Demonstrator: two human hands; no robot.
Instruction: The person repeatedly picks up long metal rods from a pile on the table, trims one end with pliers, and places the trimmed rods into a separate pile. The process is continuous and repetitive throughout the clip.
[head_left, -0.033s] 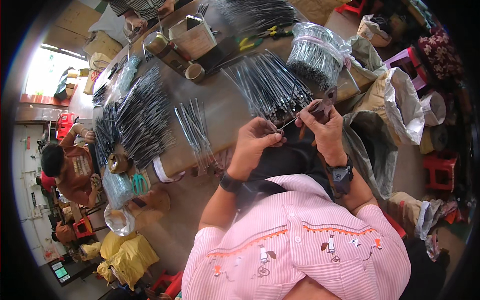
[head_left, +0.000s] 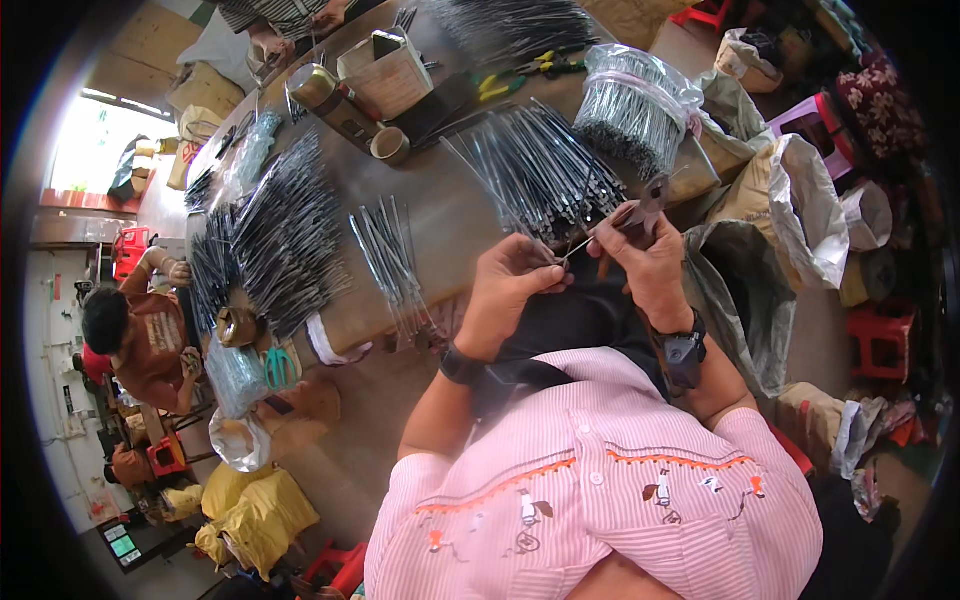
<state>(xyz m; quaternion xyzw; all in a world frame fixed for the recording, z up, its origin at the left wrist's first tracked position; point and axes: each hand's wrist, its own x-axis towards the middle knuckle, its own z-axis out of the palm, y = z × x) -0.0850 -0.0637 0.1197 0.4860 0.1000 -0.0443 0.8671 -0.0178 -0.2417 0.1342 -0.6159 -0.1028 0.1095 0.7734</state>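
Observation:
My left hand (head_left: pixel 518 278) is closed, with thumb and fingertips pinching the end of a thin metal rod (head_left: pixel 577 248). The rod slants up toward my right hand (head_left: pixel 643 258), whose fingers are wrapped round a pair of pliers (head_left: pixel 655 193). The plier head points away from me, slightly blurred, and its handles are mostly hidden by my palm. Just beyond both hands, a spread of dark metal strips (head_left: pixel 545 170) lies on the table (head_left: pixel 430 185). A smaller row of similar strips (head_left: pixel 388 255) lies to the left, ends toward me.
A plastic-wrapped bundle of rods (head_left: pixel 635 105) stands at the table's right. A large strip pile (head_left: pixel 290 235), a thermos (head_left: pixel 325 95), a cup (head_left: pixel 390 146) and a carton (head_left: pixel 385 75) occupy the left and back. Open sacks (head_left: pixel 745 300) stand right. A person (head_left: pixel 150 335) sits left.
My right hand and the pliers have shifted very slightly to the left. My left hand looks unmoved.

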